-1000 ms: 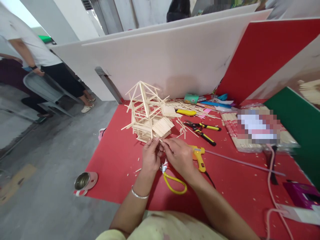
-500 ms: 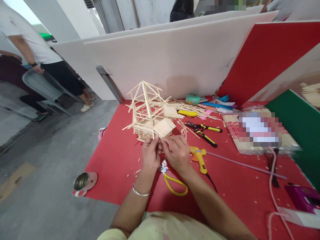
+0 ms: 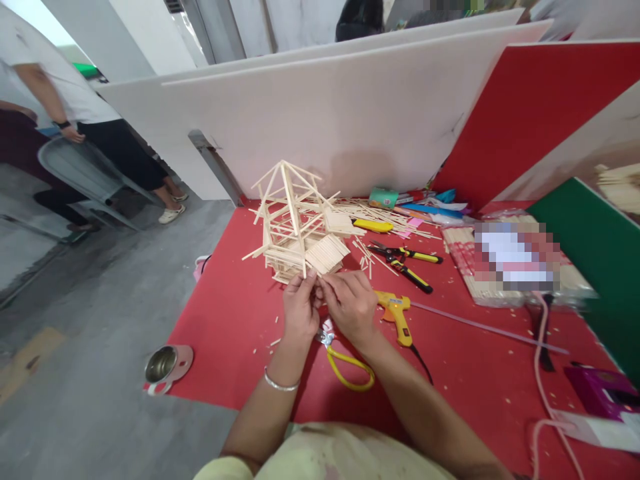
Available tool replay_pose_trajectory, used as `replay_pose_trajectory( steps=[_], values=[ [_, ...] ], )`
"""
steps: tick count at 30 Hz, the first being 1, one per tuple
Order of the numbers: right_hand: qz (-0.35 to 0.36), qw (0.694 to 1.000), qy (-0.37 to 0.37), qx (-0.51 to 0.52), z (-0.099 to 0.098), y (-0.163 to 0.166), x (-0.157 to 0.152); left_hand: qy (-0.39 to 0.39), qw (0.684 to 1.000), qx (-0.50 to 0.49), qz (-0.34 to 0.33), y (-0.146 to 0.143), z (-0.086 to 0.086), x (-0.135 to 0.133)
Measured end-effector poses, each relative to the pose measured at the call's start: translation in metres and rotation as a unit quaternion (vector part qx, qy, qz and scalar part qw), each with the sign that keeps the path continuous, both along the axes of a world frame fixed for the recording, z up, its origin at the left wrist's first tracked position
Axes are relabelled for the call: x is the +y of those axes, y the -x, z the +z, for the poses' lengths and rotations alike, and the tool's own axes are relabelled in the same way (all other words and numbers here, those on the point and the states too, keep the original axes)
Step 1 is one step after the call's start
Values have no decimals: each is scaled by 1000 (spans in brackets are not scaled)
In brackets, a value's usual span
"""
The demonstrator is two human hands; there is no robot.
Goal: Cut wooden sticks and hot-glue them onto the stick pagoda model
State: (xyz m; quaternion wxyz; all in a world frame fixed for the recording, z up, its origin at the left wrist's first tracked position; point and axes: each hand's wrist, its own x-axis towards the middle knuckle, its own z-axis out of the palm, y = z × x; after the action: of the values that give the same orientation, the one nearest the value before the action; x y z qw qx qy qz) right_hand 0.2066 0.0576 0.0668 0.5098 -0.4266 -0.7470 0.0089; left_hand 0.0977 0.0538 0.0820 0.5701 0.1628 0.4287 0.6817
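A house model of thin wooden sticks (image 3: pixel 285 220) stands on the red tabletop, with an open pointed frame on top and a slatted panel (image 3: pixel 327 254) sloping at its near right. At the model's near lower edge, the thumb and fingers of my left hand (image 3: pixel 300 305) are closed on the foot of a stick. Right beside it, my right hand (image 3: pixel 353 305) pinches just below the panel, fingertips close to the left ones; what lies between them is hidden. Scissors with yellow handles (image 3: pixel 350 369) lie under my wrists. A yellow glue gun (image 3: pixel 399 317) rests just right of my right hand.
Pliers-like cutters (image 3: pixel 407 260), a yellow utility knife (image 3: pixel 373 225) and loose sticks lie behind my right hand. Bagged sticks (image 3: pixel 463 267) are farther right. A mug (image 3: pixel 169 367) stands at the left table corner. White boards (image 3: pixel 320 107) rise behind; people are at far left.
The view shifts slightly, moving everything a little to the left. Both hands keep their closed pose at the model's near edge.
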Motion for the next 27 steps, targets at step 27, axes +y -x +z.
replay_pose_trajectory(
  steps=[27],
  values=[
    [11, 1000, 16, 21, 1, -4, -7, 21, 999, 35, 4, -2, 3, -9]
  ],
)
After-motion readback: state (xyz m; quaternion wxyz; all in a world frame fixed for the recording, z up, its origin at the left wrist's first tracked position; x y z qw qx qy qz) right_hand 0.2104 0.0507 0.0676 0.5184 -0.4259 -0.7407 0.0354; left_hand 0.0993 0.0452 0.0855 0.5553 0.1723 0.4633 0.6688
